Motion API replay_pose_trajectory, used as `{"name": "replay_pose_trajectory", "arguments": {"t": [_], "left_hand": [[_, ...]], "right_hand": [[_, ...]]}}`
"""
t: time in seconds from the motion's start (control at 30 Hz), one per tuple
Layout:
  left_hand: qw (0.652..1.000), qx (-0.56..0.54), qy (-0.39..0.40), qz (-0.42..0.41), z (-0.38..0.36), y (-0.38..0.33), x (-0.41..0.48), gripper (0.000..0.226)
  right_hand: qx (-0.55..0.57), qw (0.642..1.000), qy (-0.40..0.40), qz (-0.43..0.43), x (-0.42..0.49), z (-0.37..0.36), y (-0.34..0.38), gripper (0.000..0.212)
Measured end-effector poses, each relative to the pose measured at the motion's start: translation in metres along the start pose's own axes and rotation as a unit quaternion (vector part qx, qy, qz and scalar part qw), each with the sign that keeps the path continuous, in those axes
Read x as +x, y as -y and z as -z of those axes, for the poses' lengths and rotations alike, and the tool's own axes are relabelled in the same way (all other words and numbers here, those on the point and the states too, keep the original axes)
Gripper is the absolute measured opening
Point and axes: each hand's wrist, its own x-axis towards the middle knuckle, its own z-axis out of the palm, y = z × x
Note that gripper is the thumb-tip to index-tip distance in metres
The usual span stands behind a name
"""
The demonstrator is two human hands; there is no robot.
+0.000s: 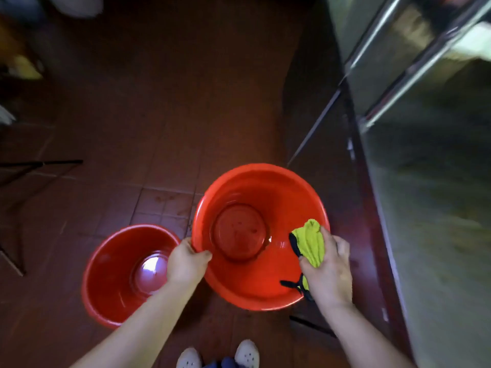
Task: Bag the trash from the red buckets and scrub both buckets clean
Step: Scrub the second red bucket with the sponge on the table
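Note:
Two red buckets stand below me on the brown tiled floor. The larger red bucket is in the middle, and my left hand grips its left rim. My right hand holds a yellow-green cloth with black trim against the inner right wall of that bucket. The bottom of this bucket looks wet. The second red bucket sits to the left, partly hidden by my left forearm, with nothing visible inside it.
A steel counter with a dark red base runs along the right side. A thin metal leg slants down beside the bucket. Black stand legs lie at the left. My white shoes are at the bottom.

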Motion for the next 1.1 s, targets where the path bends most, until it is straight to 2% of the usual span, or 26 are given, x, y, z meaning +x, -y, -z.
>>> {"name": "replay_pose_trajectory", "arguments": {"t": [0.17, 0.33, 0.43, 0.53, 0.7, 0.83, 0.97, 1.1], "left_hand": [[0.994, -0.027, -0.004, -0.107, 0.061, -0.128, -0.079, 0.02], [0.978, -0.069, 0.015, -0.198, 0.082, -0.22, -0.153, 0.026], [0.966, -0.072, 0.03, -0.247, 0.072, -0.255, -0.195, 0.028], [0.957, -0.076, 0.042, -0.276, 0.046, -0.274, -0.227, 0.032], [0.952, -0.047, 0.044, -0.3, -0.023, -0.286, -0.273, 0.026], [0.947, -0.001, 0.018, -0.322, -0.084, -0.287, -0.302, 0.015], [0.943, 0.034, -0.005, -0.331, -0.136, -0.282, -0.324, 0.008], [0.929, 0.067, -0.041, -0.363, -0.175, -0.273, -0.34, 0.011]], "right_hand": [[-0.048, 0.987, -0.099, 0.116, -0.003, 0.128, 0.038, 0.079], [-0.179, 0.927, -0.194, 0.265, -0.012, 0.239, 0.042, 0.086], [-0.236, 0.892, -0.24, 0.301, -0.023, 0.292, 0.028, 0.084], [-0.255, 0.88, -0.26, 0.307, -0.034, 0.33, -0.005, 0.084], [-0.273, 0.894, -0.241, 0.262, -0.03, 0.37, -0.082, 0.084], [-0.262, 0.926, -0.182, 0.204, -0.019, 0.381, -0.146, 0.084], [-0.235, 0.949, -0.112, 0.178, -0.011, 0.382, -0.191, 0.072], [-0.272, 0.941, -0.071, 0.187, 0.004, 0.369, -0.224, 0.067]]}}
